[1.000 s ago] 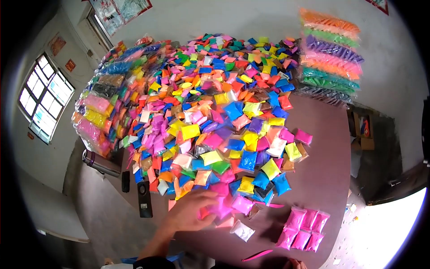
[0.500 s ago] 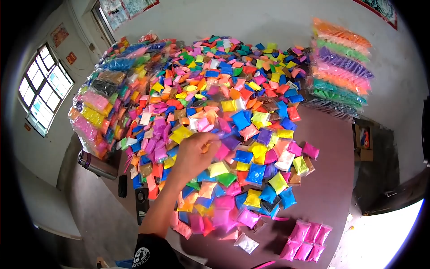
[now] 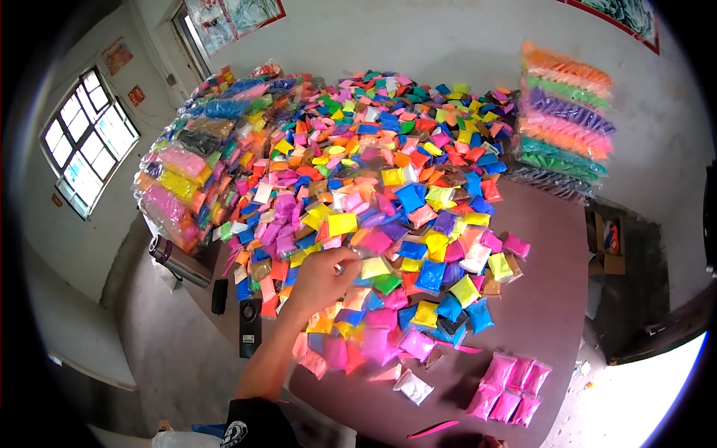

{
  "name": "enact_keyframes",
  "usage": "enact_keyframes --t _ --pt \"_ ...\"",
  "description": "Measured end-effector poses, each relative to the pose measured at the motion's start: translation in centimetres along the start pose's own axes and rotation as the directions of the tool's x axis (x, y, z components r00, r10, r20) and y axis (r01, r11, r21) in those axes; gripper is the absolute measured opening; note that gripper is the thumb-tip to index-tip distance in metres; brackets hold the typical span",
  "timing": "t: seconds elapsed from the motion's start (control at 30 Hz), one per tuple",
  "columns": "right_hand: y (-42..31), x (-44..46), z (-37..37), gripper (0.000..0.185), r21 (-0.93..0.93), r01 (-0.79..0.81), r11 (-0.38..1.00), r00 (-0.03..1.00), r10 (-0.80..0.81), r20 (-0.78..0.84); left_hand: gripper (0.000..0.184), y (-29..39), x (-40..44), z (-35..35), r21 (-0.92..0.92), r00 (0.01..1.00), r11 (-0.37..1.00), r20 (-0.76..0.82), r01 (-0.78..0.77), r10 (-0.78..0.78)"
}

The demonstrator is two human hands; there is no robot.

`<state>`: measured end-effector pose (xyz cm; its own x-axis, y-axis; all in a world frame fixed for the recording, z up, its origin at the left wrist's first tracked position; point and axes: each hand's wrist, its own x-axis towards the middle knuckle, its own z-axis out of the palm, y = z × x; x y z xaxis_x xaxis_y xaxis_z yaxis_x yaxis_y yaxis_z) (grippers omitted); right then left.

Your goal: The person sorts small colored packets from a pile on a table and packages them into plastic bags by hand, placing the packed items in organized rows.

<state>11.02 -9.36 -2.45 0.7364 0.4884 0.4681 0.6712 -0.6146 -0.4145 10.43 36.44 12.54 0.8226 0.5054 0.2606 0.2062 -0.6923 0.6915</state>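
Observation:
My left hand [image 3: 325, 280], its wrist in a black sleeve [image 3: 258, 424], reaches over the near part of a big heap of small coloured packets [image 3: 388, 201]. Thumb and fingers are curled together; what they hold, if anything, is hidden. A pale yellow packet [image 3: 375, 267] lies right beside the fingertips, and a bright yellow packet [image 3: 342, 224] sits just beyond them. Only a sliver of my right hand [image 3: 491, 442] shows at the bottom edge, its fingers mostly cut off. Above it, several pink packets [image 3: 502, 369] lie in two neat rows.
A silvery-white packet [image 3: 413, 387] and a thin pink strip [image 3: 433, 429] lie on the brown table [image 3: 549, 299]. Stacked bags of packets [image 3: 564, 112] stand back right, more bags [image 3: 179, 164] at left. A flask [image 3: 179, 261] and a black device [image 3: 250, 328] are at the left edge.
My left hand has drawn back toward me over the heap, uncovering a yellow packet. A bit of my right hand has appeared at the bottom edge. The view has shifted slightly.

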Motion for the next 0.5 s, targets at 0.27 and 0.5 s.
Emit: enact_keyframes --t 0.27,0.5 --pt "-0.5 -0.1 0.1 0.017 -0.025 -0.007 1.000 1.000 0.007 0.014 0.017 -0.4 -1.2 -1.2 0.042 0.999 0.999 0.046 0.026 -0.028" --pt "-0.5 -1.0 -0.7 0.016 -0.051 -0.007 0.999 1.000 0.007 0.012 0.017 1.6 -3.5 -0.1 0.138 0.985 0.975 0.049 -0.172 0.167"
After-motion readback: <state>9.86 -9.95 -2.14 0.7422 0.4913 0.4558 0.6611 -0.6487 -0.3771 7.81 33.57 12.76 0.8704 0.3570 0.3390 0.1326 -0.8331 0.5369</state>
